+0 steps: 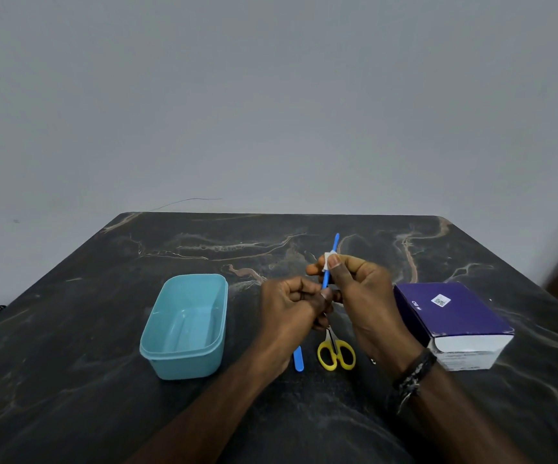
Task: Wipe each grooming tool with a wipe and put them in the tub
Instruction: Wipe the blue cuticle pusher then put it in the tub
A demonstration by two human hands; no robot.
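The left hand (299, 304) pinches the lower end of a thin blue stick (331, 259), holding it upright above the middle of the table (70, 329). The right hand (354, 289) has its thumb and fingers curled round a small white wipe (327, 262), which is folded about the stick partway up; the top of the stick stands clear above the wipe. Both hands are clenched on what they hold, neither free.

Below the hands, toward the near edge, lie a flat blue file (298, 359) and a pair of yellow-handled scissors (336, 353), side by side and just apart. The file's upper part is hidden under the left hand. The blue tub (183, 360) sits to the left of them, well apart from the hands, and nothing can be seen in it. A purple box (455, 316) stands near the right edge.

This looks like the wiping of the first tool, with no tool yet put away. The next move likely calls for running the wipe along the rest of the stick, then carrying it left and dropping it into the tub, keeping the wipe in the right hand for the file and scissors.
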